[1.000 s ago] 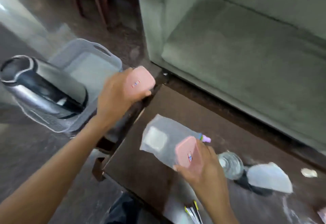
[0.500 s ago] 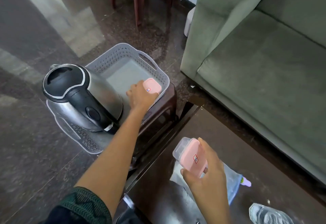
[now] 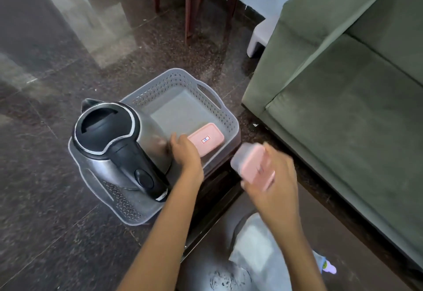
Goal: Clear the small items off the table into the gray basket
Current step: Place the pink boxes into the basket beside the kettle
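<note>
The gray perforated basket sits on a dark stool beside the table. A pink-lidded box lies flat on its floor at the right. My left hand is at the box's near end, fingers touching it and thumb spread away toward the kettle. My right hand grips a second pink-lidded clear container, blurred with motion, in the air just beyond the table's corner and close to the basket's near right rim.
A steel and black electric kettle fills the basket's left half. On the dark table lie a clear plastic bag and a small purple-capped item. A green sofa stands right; chair legs and a white stool stand behind.
My left hand lowered the first pink box onto the basket floor and loosened its hold. My right hand carried the second container from over the table toward the basket.
</note>
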`<control>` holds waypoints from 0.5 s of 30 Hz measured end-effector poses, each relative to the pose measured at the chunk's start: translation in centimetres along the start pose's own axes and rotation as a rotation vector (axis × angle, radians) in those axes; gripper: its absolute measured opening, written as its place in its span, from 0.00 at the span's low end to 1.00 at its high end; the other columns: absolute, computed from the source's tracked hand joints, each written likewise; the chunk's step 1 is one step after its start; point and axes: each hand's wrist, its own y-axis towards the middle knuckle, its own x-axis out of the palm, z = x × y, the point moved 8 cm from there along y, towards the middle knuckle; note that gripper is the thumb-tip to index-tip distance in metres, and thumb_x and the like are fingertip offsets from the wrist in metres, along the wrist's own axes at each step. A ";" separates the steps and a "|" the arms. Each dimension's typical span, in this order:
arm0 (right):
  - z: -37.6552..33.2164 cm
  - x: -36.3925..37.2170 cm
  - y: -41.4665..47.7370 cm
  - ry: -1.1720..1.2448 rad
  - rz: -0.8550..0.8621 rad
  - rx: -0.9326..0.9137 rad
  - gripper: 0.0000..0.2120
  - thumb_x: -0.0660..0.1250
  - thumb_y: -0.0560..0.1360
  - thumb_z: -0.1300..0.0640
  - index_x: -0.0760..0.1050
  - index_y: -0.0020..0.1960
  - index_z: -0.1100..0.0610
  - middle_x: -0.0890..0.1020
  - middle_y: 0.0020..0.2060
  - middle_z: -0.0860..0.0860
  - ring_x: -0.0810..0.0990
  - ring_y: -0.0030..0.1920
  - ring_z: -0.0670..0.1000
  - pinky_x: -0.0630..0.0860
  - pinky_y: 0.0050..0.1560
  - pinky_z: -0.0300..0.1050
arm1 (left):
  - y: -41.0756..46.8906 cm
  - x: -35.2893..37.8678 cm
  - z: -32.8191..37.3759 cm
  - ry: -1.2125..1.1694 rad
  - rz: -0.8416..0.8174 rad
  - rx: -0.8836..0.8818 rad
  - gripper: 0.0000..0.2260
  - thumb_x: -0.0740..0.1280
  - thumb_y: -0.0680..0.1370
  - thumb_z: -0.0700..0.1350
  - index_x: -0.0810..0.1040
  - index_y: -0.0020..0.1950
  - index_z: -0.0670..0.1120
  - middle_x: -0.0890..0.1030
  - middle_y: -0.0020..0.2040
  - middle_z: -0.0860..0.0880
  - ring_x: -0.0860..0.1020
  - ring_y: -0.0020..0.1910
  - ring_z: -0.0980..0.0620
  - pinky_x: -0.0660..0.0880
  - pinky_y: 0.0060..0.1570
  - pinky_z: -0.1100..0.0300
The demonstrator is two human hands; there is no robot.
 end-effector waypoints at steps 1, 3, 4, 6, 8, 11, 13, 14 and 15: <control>-1.8 0.8 2.4 -0.092 -0.007 -0.105 0.34 0.73 0.62 0.65 0.68 0.66 0.54 0.74 0.57 0.53 0.71 0.59 0.56 0.61 0.59 0.39 | 0.0 0.1 -0.2 -0.037 -0.006 -0.026 0.20 0.54 0.79 0.39 0.61 0.71 0.34 0.65 0.71 0.32 0.70 0.67 0.34 0.66 0.67 0.38; -5.2 2.8 6.4 -0.239 -0.040 -0.298 0.32 0.70 0.63 0.64 0.68 0.66 0.55 0.76 0.58 0.51 0.72 0.60 0.56 0.59 0.60 0.37 | -0.3 0.8 -0.6 -0.034 -0.046 -0.051 0.20 0.53 0.80 0.42 0.62 0.71 0.36 0.67 0.71 0.34 0.70 0.68 0.37 0.66 0.68 0.40; -6.6 4.1 8.0 -0.276 -0.072 -0.369 0.32 0.68 0.64 0.65 0.68 0.67 0.54 0.76 0.60 0.49 0.72 0.60 0.57 0.61 0.61 0.39 | -0.2 0.9 -0.9 -0.040 -0.059 -0.059 0.20 0.53 0.81 0.43 0.63 0.71 0.38 0.68 0.71 0.36 0.70 0.68 0.39 0.66 0.69 0.42; -8.7 7.3 10.4 -0.342 -0.146 -0.473 0.32 0.63 0.64 0.67 0.67 0.67 0.51 0.74 0.63 0.46 0.69 0.58 0.58 0.70 0.57 0.48 | 0.2 0.5 -0.9 -0.053 -0.031 -0.071 0.21 0.53 0.81 0.45 0.64 0.71 0.36 0.68 0.71 0.34 0.69 0.69 0.37 0.65 0.70 0.43; -10.1 11.1 11.7 -0.478 -0.227 -0.557 0.31 0.62 0.67 0.66 0.65 0.69 0.50 0.72 0.65 0.47 0.67 0.58 0.59 0.72 0.54 0.53 | 0.6 -0.2 -0.7 -0.068 0.032 -0.074 0.23 0.53 0.81 0.47 0.64 0.69 0.31 0.66 0.70 0.32 0.68 0.68 0.34 0.64 0.69 0.42; -10.1 16.5 12.5 -0.716 -0.391 -0.599 0.27 0.66 0.70 0.62 0.65 0.67 0.49 0.71 0.65 0.50 0.65 0.62 0.60 0.68 0.57 0.55 | 0.8 0.0 -0.4 -0.155 0.042 -0.105 0.25 0.53 0.82 0.50 0.63 0.70 0.32 0.65 0.72 0.34 0.66 0.70 0.36 0.62 0.71 0.43; -8.9 18.5 12.8 -0.814 -0.508 -0.557 0.24 0.68 0.71 0.58 0.67 0.65 0.50 0.71 0.64 0.53 0.65 0.63 0.60 0.68 0.58 0.56 | 1.0 0.7 -0.7 -0.257 0.039 -0.156 0.25 0.54 0.82 0.51 0.66 0.70 0.34 0.67 0.71 0.34 0.68 0.70 0.37 0.63 0.71 0.44; -8.2 19.1 12.8 -0.836 -0.558 -0.526 0.23 0.68 0.71 0.55 0.67 0.65 0.51 0.70 0.64 0.54 0.65 0.63 0.61 0.68 0.59 0.56 | 0.9 1.4 -0.9 -0.292 0.002 -0.195 0.25 0.53 0.82 0.53 0.69 0.69 0.36 0.71 0.69 0.35 0.71 0.68 0.38 0.65 0.70 0.45; -7.7 19.6 12.8 -0.851 -0.598 -0.507 0.23 0.67 0.72 0.51 0.66 0.65 0.51 0.69 0.64 0.55 0.65 0.63 0.61 0.68 0.59 0.57 | 0.8 1.9 -0.9 -0.325 -0.031 -0.220 0.24 0.52 0.81 0.55 0.71 0.67 0.39 0.74 0.66 0.36 0.73 0.66 0.40 0.67 0.69 0.45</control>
